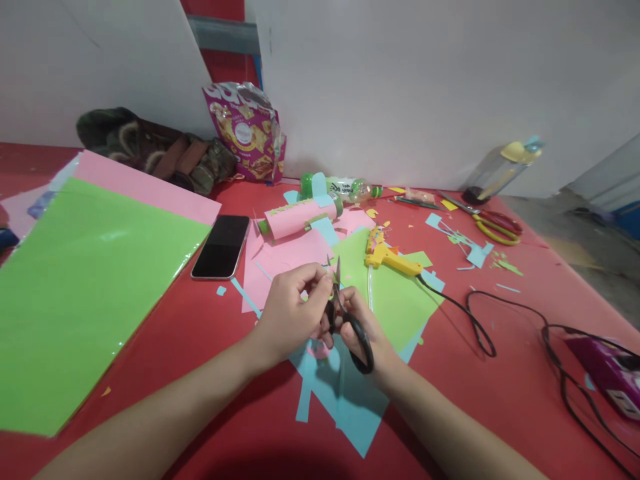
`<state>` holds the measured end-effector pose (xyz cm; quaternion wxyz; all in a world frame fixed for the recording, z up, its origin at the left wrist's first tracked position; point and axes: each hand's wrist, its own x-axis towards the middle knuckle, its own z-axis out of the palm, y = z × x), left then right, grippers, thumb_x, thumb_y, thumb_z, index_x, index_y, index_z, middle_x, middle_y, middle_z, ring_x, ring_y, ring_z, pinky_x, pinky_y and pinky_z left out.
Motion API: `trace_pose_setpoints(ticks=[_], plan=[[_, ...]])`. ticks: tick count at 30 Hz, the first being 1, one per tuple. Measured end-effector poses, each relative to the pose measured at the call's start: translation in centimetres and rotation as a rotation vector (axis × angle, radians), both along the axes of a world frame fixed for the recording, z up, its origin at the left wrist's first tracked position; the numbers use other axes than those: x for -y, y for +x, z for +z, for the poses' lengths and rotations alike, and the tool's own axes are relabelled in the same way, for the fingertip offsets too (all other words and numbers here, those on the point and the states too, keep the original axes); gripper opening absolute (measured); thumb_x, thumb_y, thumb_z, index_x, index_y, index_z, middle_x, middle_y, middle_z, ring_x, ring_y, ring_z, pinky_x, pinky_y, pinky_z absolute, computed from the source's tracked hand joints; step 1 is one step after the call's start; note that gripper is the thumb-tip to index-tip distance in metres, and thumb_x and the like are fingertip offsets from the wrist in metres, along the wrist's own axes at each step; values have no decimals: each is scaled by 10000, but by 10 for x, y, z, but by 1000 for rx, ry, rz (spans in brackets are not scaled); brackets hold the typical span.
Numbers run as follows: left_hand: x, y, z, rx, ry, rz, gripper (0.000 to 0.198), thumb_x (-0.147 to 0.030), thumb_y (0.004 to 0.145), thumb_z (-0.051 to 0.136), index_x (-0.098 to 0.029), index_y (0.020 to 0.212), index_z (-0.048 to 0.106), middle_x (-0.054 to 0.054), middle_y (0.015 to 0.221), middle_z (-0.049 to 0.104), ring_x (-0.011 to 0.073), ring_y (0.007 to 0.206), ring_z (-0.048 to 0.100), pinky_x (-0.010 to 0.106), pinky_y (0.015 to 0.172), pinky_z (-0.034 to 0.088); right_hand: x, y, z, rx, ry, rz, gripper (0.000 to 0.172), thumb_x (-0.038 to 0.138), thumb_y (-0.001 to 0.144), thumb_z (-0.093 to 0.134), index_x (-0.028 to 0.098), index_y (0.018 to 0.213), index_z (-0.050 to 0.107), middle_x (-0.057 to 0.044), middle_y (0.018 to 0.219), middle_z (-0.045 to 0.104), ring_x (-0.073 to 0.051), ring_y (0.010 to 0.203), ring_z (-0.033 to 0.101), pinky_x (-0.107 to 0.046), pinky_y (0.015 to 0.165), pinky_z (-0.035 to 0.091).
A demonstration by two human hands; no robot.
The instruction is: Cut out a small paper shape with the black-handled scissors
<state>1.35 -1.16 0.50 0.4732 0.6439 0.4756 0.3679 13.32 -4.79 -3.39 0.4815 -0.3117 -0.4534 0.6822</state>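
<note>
In the middle of the head view, my right hand [365, 323] grips scissors [361, 343] with black handles. Their blades point away from me and stand slightly apart. My left hand [297, 310] is closed in a pinch right beside the blades; a tiny greenish bit shows near its fingertips, too small to name. Under both hands lie sheets of blue paper [363, 417], green paper [400, 313] and pink paper [295, 253], overlapping. Just beyond is a bottle wrapped in pink paper [300, 219]. A yellow glue gun [393, 259] rests on the green sheet.
A phone [221, 247] and a pack of coloured paper [100, 293] lie left. A snack bag [247, 133] and a green bottle [345, 189] stand or lie at the back. Larger scissors [493, 223], paper scraps [467, 248], a black cord [480, 327] and a purple power strip [607, 373] are right.
</note>
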Motion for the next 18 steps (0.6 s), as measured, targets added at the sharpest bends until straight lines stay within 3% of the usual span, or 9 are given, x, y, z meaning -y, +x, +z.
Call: trace_pose_setpoints(ticks=[8, 18], plan=[[-2, -3, 4, 6, -45, -69, 215, -268, 795, 401, -176, 604, 438, -68, 398, 437, 62, 292, 431, 135, 251, 333, 0, 3, -1, -111, -15, 69, 389, 499, 692, 577, 220, 806, 332, 38, 680, 435, -78, 530, 425, -238, 514, 377], [-8, -7, 6, -175, 160, -79, 263, -206, 766, 421, -170, 508, 385, -47, 414, 457, 73, 410, 471, 156, 386, 352, -1, 4, -1, -100, -14, 93, 387, 501, 695, 573, 222, 796, 325, 42, 662, 431, -83, 528, 413, -248, 522, 368]])
